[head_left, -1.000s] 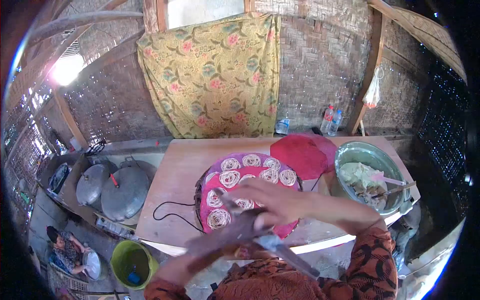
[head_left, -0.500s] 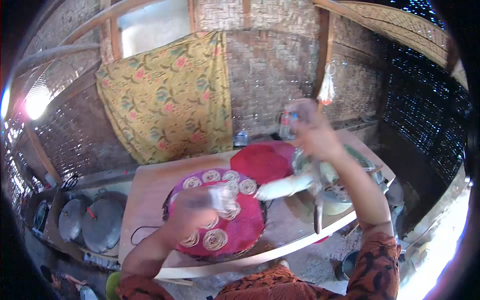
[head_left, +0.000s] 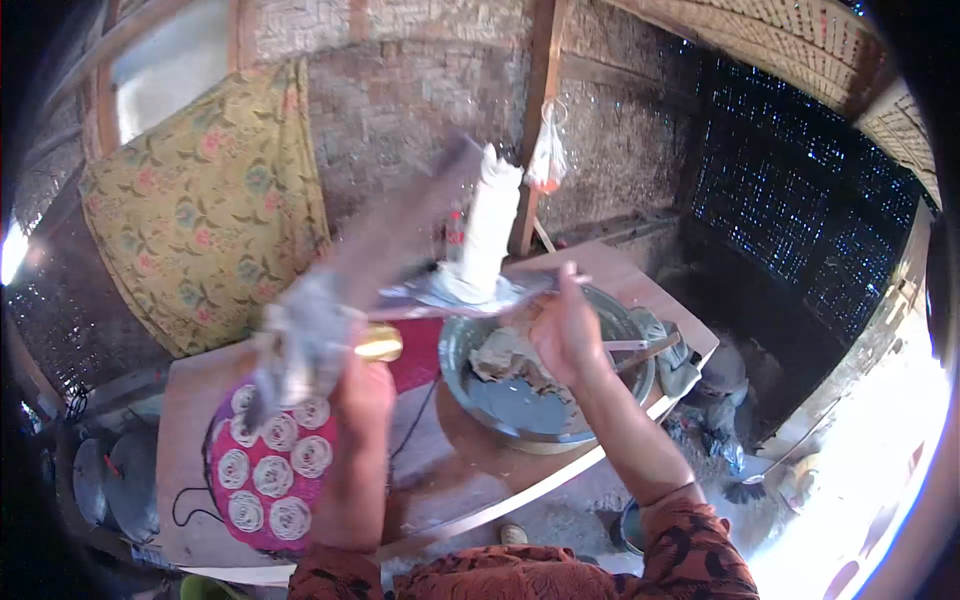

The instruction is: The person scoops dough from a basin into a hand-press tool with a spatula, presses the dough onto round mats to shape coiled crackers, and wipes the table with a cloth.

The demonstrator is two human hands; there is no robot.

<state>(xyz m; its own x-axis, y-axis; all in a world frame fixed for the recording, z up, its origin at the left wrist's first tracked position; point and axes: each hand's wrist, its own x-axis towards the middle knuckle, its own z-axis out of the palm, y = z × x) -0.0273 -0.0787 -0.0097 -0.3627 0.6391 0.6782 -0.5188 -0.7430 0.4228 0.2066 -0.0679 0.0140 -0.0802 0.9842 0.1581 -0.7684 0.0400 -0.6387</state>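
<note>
White roll (head_left: 490, 225) stood upright, left of the nearer right hand (head_left: 568, 335).
That hand clamped the bar (head_left: 527, 287); left hand's (head_left: 362, 385) state was indeterminable.

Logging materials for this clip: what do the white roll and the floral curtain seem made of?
White roll: probably soft dough, matte, judging by its ragged top. Floral curtain: likely cloth, dull and printed, since it droops in soft creases.

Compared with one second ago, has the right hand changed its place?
Yes. Judged against the table, the right hand has moved rightward, from above the pink-lined tray to above the basin.
</note>
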